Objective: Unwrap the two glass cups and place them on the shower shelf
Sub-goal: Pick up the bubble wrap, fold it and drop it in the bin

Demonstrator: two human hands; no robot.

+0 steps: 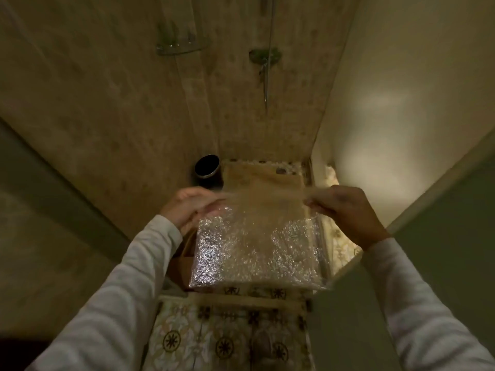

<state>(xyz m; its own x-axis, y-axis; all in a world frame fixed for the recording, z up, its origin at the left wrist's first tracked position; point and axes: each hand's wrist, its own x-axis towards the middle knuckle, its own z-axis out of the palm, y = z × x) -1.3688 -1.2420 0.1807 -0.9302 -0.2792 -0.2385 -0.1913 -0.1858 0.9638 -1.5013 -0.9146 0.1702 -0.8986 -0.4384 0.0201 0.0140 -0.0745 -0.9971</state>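
Observation:
A clear sheet of bubble wrap [257, 245] hangs spread out flat in front of me. My left hand [187, 204] pinches its upper left corner and my right hand [345, 207] pinches its upper right corner. High on the tiled wall a glass corner shelf [182, 46] with a metal rail juts out; something small seems to stand on it, too blurred to name. No glass cup shows clearly anywhere in the dim view.
A dark round bin [207, 166] stands in the shower's back left corner. A shower valve and hose [265, 60] hang on the back wall. A brown paper bag [184, 261] sits low behind the wrap. Patterned floor tiles [227, 338] lie below.

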